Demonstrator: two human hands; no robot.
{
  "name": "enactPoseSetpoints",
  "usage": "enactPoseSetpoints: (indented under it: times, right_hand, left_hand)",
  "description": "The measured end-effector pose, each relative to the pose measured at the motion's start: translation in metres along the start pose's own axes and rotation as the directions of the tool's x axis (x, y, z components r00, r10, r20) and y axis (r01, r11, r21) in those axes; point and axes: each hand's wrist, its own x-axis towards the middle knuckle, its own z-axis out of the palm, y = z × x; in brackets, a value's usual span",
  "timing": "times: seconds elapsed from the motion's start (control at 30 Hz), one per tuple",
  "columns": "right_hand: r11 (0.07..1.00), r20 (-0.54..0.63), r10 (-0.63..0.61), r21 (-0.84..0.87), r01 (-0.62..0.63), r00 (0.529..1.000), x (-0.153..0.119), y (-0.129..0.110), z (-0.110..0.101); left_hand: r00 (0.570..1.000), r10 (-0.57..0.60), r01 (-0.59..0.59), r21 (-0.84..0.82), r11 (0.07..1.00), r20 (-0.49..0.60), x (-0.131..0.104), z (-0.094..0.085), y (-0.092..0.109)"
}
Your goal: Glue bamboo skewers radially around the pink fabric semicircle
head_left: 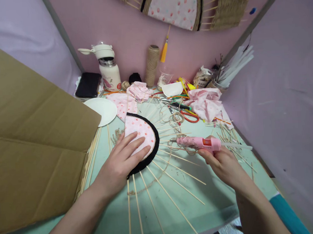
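Note:
A half-round piece covered in pink dotted fabric [139, 127] with a black rim [156, 136] lies on the green table [107, 219]. Several thin wooden sticks [173, 177] fan out from the rim, and a strand of twine [153, 182] curves across them. My left hand [122, 159] rests flat on the fabric, fingers spread, holding nothing. My right hand [223, 162] is wrapped round a pink glue gun [197, 142] at the right of the piece; its nozzle points left, over the sticks. A white glue stick [238, 146] extends from its back.
A large cardboard sheet [36, 145] stands at the left. Behind the piece are a white paper circle [104, 111], a phone [88, 84], an open bottle [110, 75], a twine spool [152, 66], red-handled scissors [189, 116] and crumpled pink cloth [206, 103]. Loose sticks [244, 157] lie right.

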Motion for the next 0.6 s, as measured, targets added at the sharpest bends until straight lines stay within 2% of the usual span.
enactPoseSetpoints:
  times: [0.13, 0.6]
  right_hand:
    - [1.0, 0.062, 0.005, 0.031, -0.007, 0.998, 0.001, -0.0041, -0.0008]
    - [0.998, 0.067, -0.014, 0.055, 0.01, 0.998, 0.002, -0.0057, -0.0011]
  left_hand:
    - [1.0, -0.007, 0.007, -0.004, 1.0, 0.007, 0.0003, -0.0008, 0.0007]
    - [1.0, -0.007, 0.007, 0.012, 1.0, 0.019, 0.0011, -0.001, 0.001]
